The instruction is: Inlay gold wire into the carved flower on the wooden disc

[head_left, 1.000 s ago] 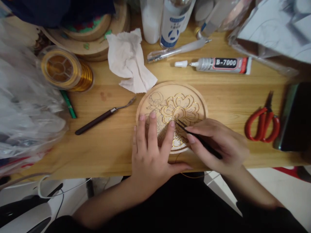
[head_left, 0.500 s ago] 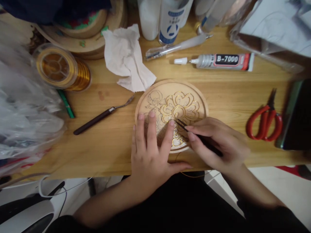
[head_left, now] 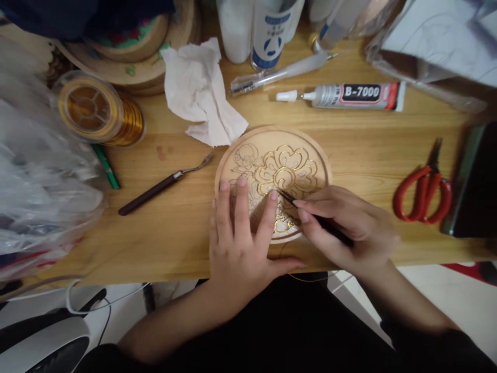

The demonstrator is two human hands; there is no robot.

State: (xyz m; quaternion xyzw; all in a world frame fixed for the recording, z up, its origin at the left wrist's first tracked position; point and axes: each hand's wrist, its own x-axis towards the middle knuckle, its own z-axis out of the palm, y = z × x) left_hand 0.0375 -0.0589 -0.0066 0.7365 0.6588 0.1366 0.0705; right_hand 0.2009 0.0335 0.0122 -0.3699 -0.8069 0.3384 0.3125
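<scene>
A round wooden plaque (head_left: pixel 267 135) lies near the table's front edge, its face drawn with flowers. Gold wire (head_left: pixel 291 150) outlines the large flower on its right side. My left hand (head_left: pixel 244 248) rests flat with spread fingers on the plaque's lower left, the index fingertip just below the flower's centre. Black tweezers (head_left: pixel 330 228) are pinched in my right hand (head_left: pixel 349 228). Their tips touch or nearly touch the plaque beside my left index fingertip; whether wire is between them I cannot make out. A loose strand of wire (head_left: pixel 310 280) hangs past the table edge between my hands.
Left of the plaque lie a dark-handled spatula (head_left: pixel 151 193) and a spool of gold wire (head_left: pixel 101 111). Behind it are crumpled tissue (head_left: pixel 198 88), a pen (head_left: pixel 279 72) and a B-7000 glue tube (head_left: pixel 357 96). Red-handled pliers (head_left: pixel 417 194) lie right, beside a dark device (head_left: pixel 471 186).
The tweezers' tips have come closer together and shifted very slightly left and up, near the left index fingertip. The left hand stays in place; the whole view has shifted a little.
</scene>
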